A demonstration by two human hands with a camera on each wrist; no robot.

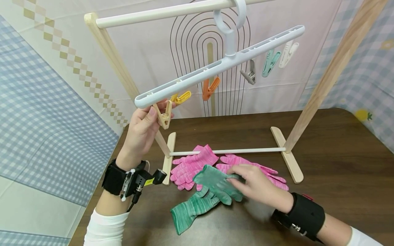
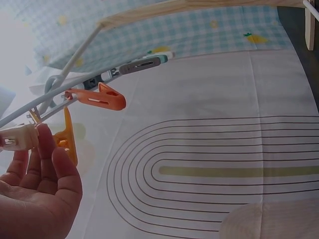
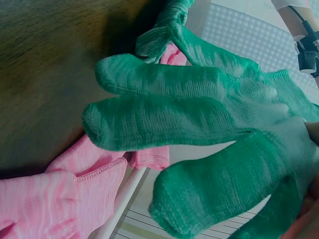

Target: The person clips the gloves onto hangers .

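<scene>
The left hand (image 1: pixel 143 128) has its fingers bent in, pinching the tan clip (image 1: pixel 163 118), maybe to keep it steady. I can't tell if the clip's mouth is open. The right hand (image 1: pixel 257 184) has thumb and fingers nearly together, pinching the top green glove (image 1: pixel 215 181) by one side; held in just a small spot, it looks floppy. It is above the table (image 1: pixel 344 177), over the other green glove (image 1: pixel 191 210), with two pink gloves (image 1: pixel 197 167) just behind. The hanger (image 1: pixel 197 77) hooks on the rod (image 1: pixel 154 13) and tips low by the left hand, probably pulled down. More clips hang along it, likely for gripping cloth.
</scene>
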